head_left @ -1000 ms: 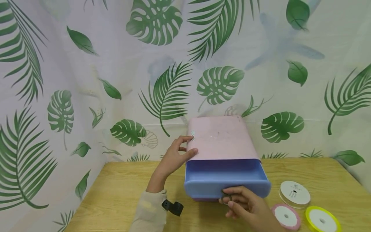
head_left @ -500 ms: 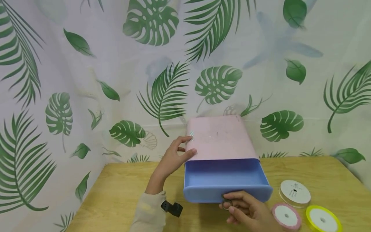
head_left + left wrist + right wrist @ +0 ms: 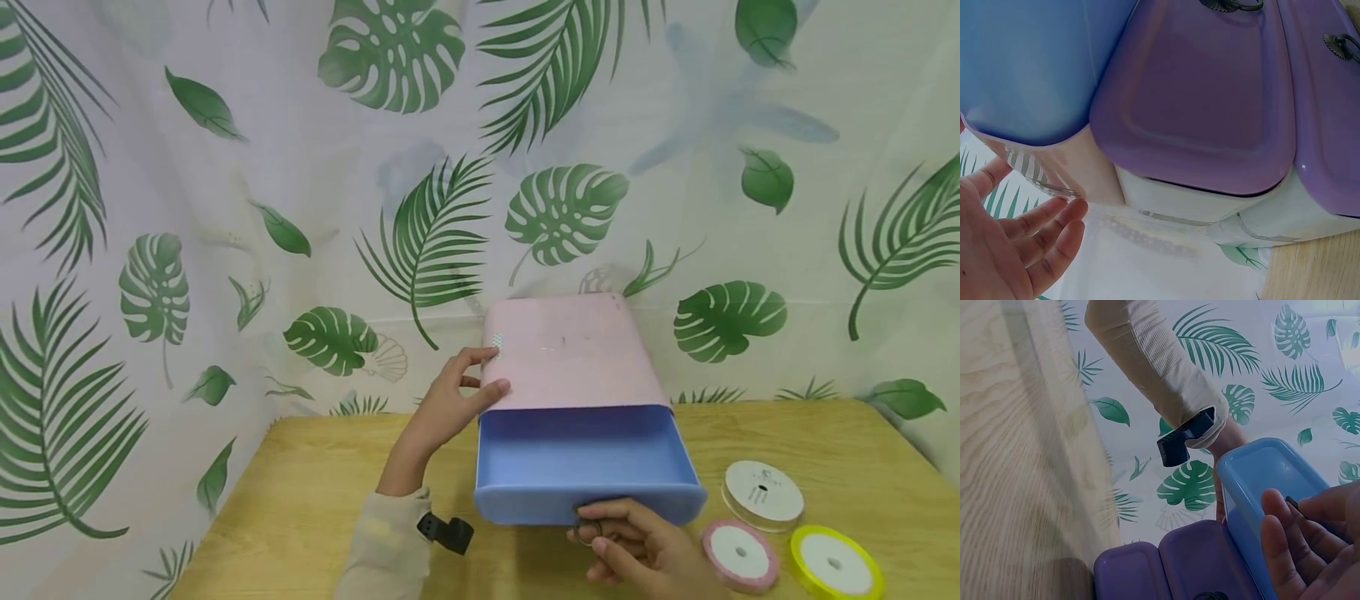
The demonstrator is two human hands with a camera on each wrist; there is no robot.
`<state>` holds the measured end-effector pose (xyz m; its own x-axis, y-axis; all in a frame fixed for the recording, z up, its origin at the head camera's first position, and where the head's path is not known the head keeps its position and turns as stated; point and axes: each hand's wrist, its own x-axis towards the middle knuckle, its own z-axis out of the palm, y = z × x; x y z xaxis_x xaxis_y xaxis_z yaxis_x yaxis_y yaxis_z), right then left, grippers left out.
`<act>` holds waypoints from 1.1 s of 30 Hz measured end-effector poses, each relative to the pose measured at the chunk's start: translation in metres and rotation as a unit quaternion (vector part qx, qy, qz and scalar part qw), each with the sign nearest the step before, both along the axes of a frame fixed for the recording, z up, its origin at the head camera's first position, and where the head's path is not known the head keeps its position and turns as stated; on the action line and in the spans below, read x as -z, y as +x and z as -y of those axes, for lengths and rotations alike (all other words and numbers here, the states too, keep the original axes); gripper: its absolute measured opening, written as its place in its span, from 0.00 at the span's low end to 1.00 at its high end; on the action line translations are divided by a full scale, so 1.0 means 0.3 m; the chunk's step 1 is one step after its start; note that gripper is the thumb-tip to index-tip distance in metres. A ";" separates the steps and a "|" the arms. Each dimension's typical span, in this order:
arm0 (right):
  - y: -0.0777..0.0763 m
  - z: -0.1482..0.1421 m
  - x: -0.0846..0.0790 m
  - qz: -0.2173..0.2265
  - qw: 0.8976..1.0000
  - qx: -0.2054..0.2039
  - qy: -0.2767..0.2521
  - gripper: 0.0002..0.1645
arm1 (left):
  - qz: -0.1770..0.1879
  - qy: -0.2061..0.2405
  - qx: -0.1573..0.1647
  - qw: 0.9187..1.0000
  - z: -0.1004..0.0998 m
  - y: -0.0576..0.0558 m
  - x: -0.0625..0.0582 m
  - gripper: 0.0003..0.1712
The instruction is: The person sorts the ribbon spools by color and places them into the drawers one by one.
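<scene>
A small chest of drawers with a pale pink top stands against the printed backdrop. Its top blue drawer is pulled out, and the visible inside holds nothing. My right hand pinches the dark ring pull at the drawer front between thumb and fingers. At the chest's upper left edge rests my left hand, thumb on the top. In the left wrist view, its fingers are loosely extended and touch the chest's side. Below the blue drawer, two purple drawers are closed, with metal ring pulls.
Right of the chest, a white ribbon spool, a pink-edged spool and a yellow-edged spool lie on the wooden table. A leaf-print cloth hangs behind. A black strap circles the left sleeve.
The blue drawer has come out further toward me, and my right hand has moved slightly with it on the ring pull. My left hand stays at the chest's edge.
</scene>
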<state>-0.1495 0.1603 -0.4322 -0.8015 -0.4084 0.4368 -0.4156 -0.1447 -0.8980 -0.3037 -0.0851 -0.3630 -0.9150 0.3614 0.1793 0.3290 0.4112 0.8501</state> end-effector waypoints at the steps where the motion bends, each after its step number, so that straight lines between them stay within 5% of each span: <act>1: 0.001 0.001 0.002 -0.005 1.000 -0.003 -0.002 0.30 | 0.001 0.000 -0.001 1.000 0.000 0.001 0.000 0.35; 6: 0.008 0.003 0.008 0.001 1.000 -0.016 -0.002 0.30 | 0.001 -0.001 -0.001 1.000 0.001 0.001 0.005 0.36; 15: 0.036 -0.001 0.009 0.081 0.996 0.009 0.027 0.17 | -0.006 -0.001 0.001 1.000 -0.001 -0.001 0.003 0.36; 33: 0.042 -0.012 0.029 0.075 0.997 0.003 0.013 0.26 | -0.001 0.000 0.001 1.000 -0.005 0.002 0.008 0.37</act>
